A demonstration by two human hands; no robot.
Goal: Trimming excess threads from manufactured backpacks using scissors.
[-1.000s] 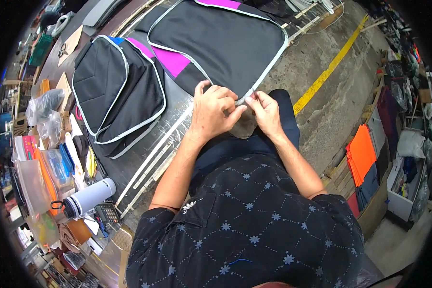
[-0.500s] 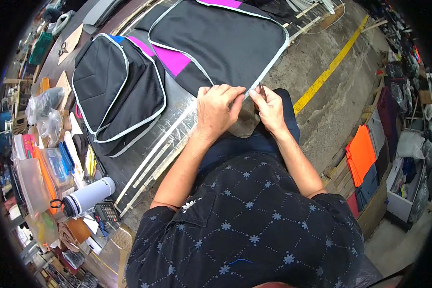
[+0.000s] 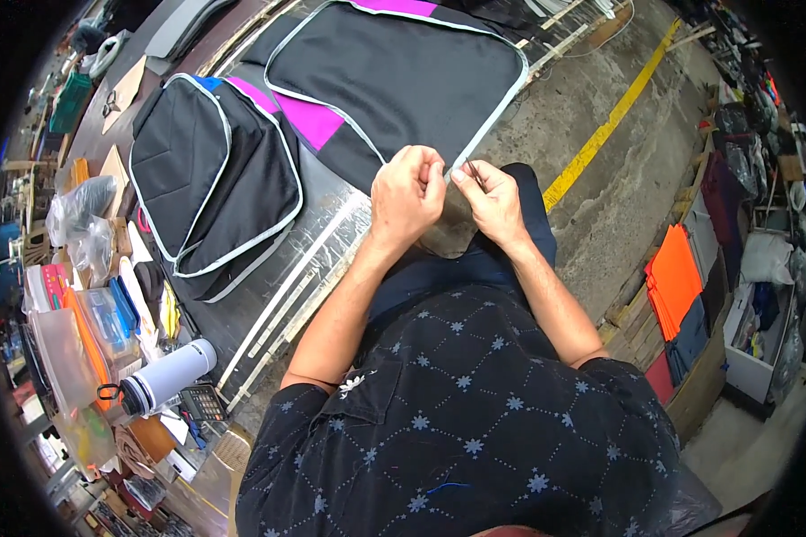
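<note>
A black fabric bag piece (image 3: 403,76) with pale grey piping and magenta panels lies partly on the table, its near corner between my hands. My left hand (image 3: 409,195) is closed in a pinch just left of that corner; what its fingertips hold, if anything, is too small to make out. With thumb and forefinger at the piping's end, my right hand (image 3: 494,204) is closed around small dark snips (image 3: 475,174), mostly hidden by the fingers. To the left sits a black backpack (image 3: 210,188) with the same grey piping.
The dark table (image 3: 327,192) has pale strips along its edge. A lavender bottle (image 3: 175,371), a calculator (image 3: 204,403) and plastic pouches crowd the left. Scissors (image 3: 110,104) lie at the far left. A yellow line (image 3: 609,125) crosses the floor; orange sheets (image 3: 674,282) lie at right.
My left hand has drawn slightly back from the piping, its fingers curling in tighter. My right hand has moved slightly left. The view has shifted a little.
</note>
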